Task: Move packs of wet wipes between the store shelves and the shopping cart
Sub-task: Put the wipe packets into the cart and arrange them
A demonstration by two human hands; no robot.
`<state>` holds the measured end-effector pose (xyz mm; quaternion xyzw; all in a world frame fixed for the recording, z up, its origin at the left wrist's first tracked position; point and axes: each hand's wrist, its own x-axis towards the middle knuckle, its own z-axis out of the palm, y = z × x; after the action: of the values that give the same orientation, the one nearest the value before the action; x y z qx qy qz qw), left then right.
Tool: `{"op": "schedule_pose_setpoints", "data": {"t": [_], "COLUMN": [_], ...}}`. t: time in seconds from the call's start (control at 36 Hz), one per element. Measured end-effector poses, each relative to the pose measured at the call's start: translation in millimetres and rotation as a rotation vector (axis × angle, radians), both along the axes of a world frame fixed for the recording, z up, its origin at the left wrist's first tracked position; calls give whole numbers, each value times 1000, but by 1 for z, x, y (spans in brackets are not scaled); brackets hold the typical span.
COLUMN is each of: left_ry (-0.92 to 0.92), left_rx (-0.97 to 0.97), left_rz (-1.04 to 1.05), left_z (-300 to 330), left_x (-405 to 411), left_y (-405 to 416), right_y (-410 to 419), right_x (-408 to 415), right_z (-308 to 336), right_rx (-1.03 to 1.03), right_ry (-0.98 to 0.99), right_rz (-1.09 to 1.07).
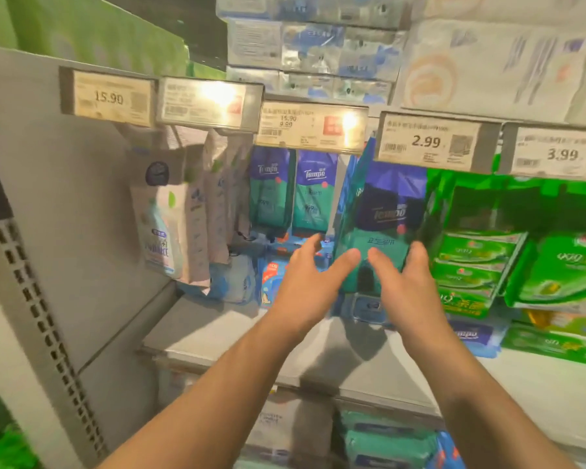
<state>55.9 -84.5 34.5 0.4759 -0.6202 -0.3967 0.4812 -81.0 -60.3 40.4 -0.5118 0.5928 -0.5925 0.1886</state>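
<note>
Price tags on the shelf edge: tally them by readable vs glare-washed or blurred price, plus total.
Readable price: 4, the white rectangular price tags marked 15.90, 15.90/9.99, 2.99, 3.99
Glare-washed, unreadable: 1
Total: 5

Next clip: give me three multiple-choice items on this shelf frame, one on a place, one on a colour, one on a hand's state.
1. Where is the 2.99 price tag?
A. above the hanging Tempo pack
B. on the floor
C. inside a cart

2. The packs right of the Tempo pack are mainly:
A. red
B. green
C. black

3. The left hand is:
A. a fist
B. gripping a bottle
C. open, fingers extended

Key: A, the tag sits on the rail above the pack; B, their wrappers are bright green; C, its fingers are straight and hold nothing.
</note>
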Motion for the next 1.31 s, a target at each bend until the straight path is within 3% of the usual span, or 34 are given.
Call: {"op": "schedule_pose_setpoints", "data": {"t": [0.36, 0.47, 0.67, 1.06, 1.31], "left_ry": [121, 52, -281, 45, 170], "left_rx": [-8, -99, -213, -81, -96], "left_rz": [-148, -151, 2, -208, -398], "left_z": [-16, -16, -1, 31, 39], "left_x": [-31, -28, -16, 5, 25], "left_y": [-53, -64, -34, 3, 40], "right_y": [-28, -35, -21, 15, 58], "right_x": [5, 5, 11, 27, 46], "right_z": [0, -1, 5, 22, 28], "right_rx": [-59, -60, -58, -47, -167], "right_ry": [-685, -723, -758, -821, -866], "right_rz": [196, 183, 287, 439, 507]}}
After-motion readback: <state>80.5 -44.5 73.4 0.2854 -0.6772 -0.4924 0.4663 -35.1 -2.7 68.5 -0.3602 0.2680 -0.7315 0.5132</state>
